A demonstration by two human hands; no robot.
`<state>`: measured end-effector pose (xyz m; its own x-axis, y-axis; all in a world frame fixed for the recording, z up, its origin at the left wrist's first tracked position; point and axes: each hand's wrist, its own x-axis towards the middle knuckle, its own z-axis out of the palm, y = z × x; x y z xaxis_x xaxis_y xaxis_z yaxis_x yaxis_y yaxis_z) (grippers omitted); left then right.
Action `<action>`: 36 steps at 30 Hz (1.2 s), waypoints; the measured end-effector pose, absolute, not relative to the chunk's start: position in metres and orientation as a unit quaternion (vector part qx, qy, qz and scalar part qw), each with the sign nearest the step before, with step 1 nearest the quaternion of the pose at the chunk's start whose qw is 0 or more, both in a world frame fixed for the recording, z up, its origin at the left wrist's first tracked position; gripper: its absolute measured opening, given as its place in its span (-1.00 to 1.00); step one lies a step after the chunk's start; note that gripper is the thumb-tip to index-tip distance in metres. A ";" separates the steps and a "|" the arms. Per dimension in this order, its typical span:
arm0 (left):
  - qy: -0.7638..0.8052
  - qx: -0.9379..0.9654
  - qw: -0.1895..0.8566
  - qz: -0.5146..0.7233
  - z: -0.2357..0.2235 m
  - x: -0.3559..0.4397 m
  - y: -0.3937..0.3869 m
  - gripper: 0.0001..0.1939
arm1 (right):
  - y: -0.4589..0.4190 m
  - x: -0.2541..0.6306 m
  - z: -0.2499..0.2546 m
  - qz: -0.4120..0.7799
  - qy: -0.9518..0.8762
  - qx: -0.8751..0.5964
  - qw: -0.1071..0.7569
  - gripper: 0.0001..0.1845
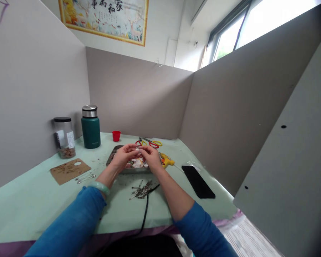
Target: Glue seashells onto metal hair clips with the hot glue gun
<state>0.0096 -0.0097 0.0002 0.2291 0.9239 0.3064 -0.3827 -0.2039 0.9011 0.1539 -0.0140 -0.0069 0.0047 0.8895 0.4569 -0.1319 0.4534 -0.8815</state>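
Observation:
Above a metal tray (135, 171), my left hand (124, 155) and my right hand (150, 157) meet with their fingertips pinched together. Between them is a small whitish piece (138, 150), too small and too covered by fingers to name. Pale and pinkish pieces (136, 163) lie in the tray under my hands. A yellow glue gun (166, 160) rests just right of the tray, partly behind my right hand. Nearer to me, a heap of small metal pins or clips (141, 190) lies between my forearms.
A green flask (90, 129), a lidded jar (65, 139) and a red cup (116, 136) stand at the back left. Scissors (153, 143) lie behind the tray. Left are stained cardboard (69, 171) and large safety pins (85, 177); right, a black phone-like slab (198, 182). A black cord (146, 212) crosses the front edge.

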 end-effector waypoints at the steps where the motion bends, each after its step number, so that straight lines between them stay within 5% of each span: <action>1: 0.258 0.533 0.575 0.565 0.000 0.010 -0.010 -0.54 | -0.014 0.154 -0.007 0.411 -0.576 -0.330 0.625 -0.74; 23: 0.355 0.522 0.540 0.556 0.001 0.012 -0.012 -0.55 | -0.006 0.159 -0.016 0.284 -0.642 -0.409 0.583 -0.76; 36: 0.366 0.539 0.483 0.585 -0.006 0.012 -0.002 -0.61 | -0.011 0.158 -0.011 0.388 -0.597 -0.362 0.601 -0.72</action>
